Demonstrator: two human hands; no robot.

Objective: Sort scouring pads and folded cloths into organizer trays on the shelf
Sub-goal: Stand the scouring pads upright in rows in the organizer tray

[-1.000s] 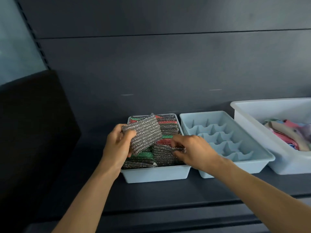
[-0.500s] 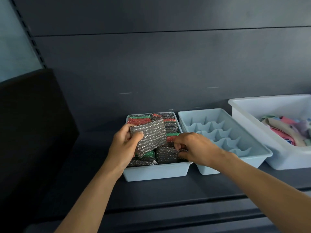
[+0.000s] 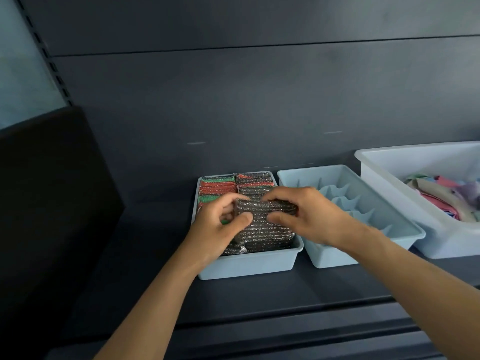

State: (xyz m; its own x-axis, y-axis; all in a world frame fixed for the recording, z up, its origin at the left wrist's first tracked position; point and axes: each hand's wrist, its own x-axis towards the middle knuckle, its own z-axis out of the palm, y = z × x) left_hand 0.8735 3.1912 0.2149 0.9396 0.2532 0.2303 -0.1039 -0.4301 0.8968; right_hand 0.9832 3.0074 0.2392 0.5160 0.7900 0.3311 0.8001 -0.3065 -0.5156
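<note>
Silver scouring pad [image 3: 262, 219] — atop packed tray [image 3: 246, 265]

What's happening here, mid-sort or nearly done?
Mid-sort. A person's left hand and right hand both grip a silver scouring pad over the front right of the pad tray, which is nearly packed with green, red and silver pads. The divider tray beside it shows nothing in its compartments. The folded cloths lie in the white bin at far right.

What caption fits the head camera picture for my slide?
Left hand and right hand grip a silver scouring pad over the packed tray, beside a divider tray.
</note>
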